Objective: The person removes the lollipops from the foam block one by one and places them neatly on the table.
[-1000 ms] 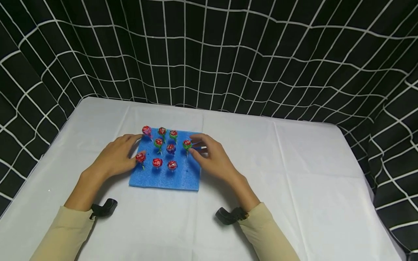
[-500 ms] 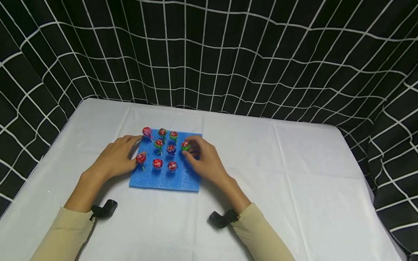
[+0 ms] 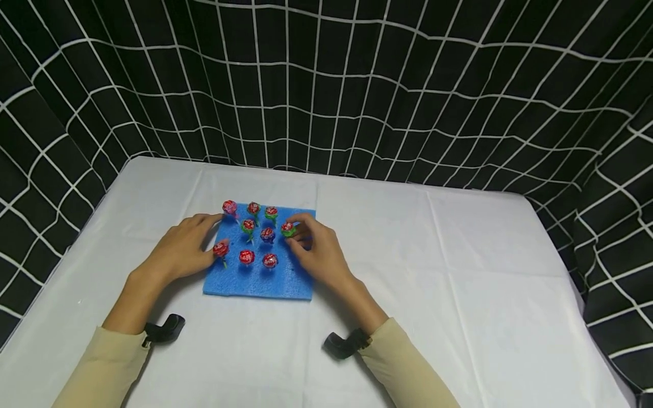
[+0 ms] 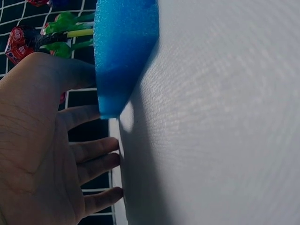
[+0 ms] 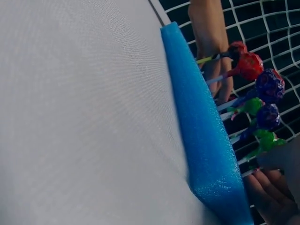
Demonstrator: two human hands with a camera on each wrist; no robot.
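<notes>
A blue foam board [image 3: 257, 283] lies on the table with several wrapped lollipops standing in it on their sticks. At its right side my right hand [image 3: 323, 255] pinches a green-and-red lollipop [image 3: 288, 229] between thumb and fingers; in the right wrist view the thumb partly hides this grip. My left hand [image 3: 181, 249] rests at the board's left edge, its fingers fairly straight. The left wrist view has the thumb and index finger touching the foam [image 4: 124, 51], the other fingers reaching down to the tablecloth. A red lollipop [image 3: 221, 249] stands right by the left thumb.
Near the right hand stands a blue-wrapped lollipop [image 3: 267, 235]. Two red ones, a left [image 3: 246, 257] and a right [image 3: 270, 260], stand toward the front. White cloth [image 3: 433, 294] covers the table, and a black curtain with white grid lines [image 3: 347, 85] surrounds its far sides.
My right hand has moved slightly left and closed in on the green-and-red lollipop, which has shifted a little left with it. The left hand has stayed at the board's edge.
</notes>
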